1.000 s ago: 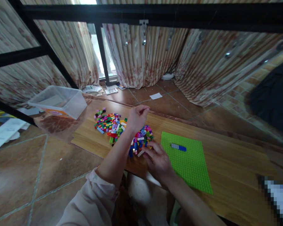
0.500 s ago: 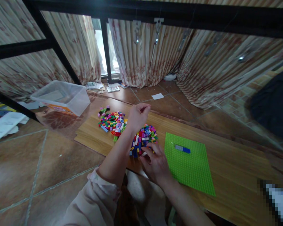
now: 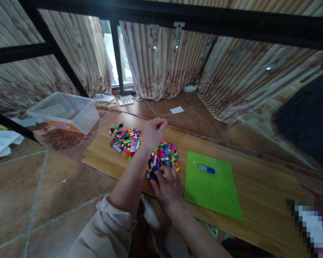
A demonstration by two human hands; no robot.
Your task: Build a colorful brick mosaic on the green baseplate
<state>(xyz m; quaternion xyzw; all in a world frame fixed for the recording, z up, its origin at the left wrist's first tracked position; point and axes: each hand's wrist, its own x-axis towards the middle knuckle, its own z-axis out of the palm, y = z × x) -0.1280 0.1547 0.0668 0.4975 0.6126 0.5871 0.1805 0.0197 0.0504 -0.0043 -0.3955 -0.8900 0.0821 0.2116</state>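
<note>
On the wooden board (image 3: 266,190), a loose spread of bright bricks (image 3: 165,154)

The bricks are small and plastic, jumbled at all angles in red, green, pink, purple, white, yellow and blue, some showing their studs. Your left hand (image 3: 153,133) hangs over the spread, fingers curled and tips drawn together; I can't tell whether they pinch anything. Your right hand (image 3: 168,186) reaches in at the near edge, fingers bent down by dark blue pieces, their grip hidden. Just beside it, to your right, the green studded baseplate (image 3: 213,193) carries a short strip (image 3: 206,169), one half grey, the other blue
</note>
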